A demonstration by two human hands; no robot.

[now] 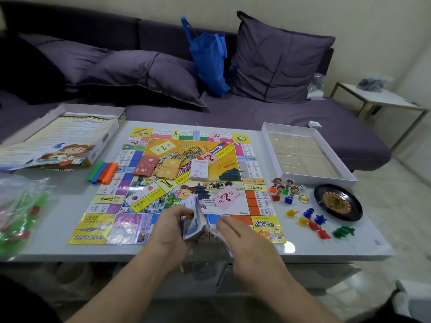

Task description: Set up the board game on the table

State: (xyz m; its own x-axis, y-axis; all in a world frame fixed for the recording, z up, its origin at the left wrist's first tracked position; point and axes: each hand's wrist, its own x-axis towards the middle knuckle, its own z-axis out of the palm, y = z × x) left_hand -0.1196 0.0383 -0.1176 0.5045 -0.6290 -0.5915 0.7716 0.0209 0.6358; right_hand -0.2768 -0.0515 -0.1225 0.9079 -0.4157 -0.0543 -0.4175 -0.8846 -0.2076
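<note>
Over board (98, 207): left hand (173, 223) w/ banknotes (193, 220)

Table (70, 229) under both hands: smooth, glossy pale top, glare patch right of the right hand (242, 236). Game board (186, 178) ahead of the hands: thin printed paper sheet, glossy, creased along folds. Stack of play money (194, 223) held in the left hand (172, 227): printed paper. Roulette wheel (338, 202) to the right: shiny black plastic. Small animal tokens (317, 222) beside it: translucent coloured plastic. Sofa cushions (149, 73) beyond: matt purple cloth.
</note>
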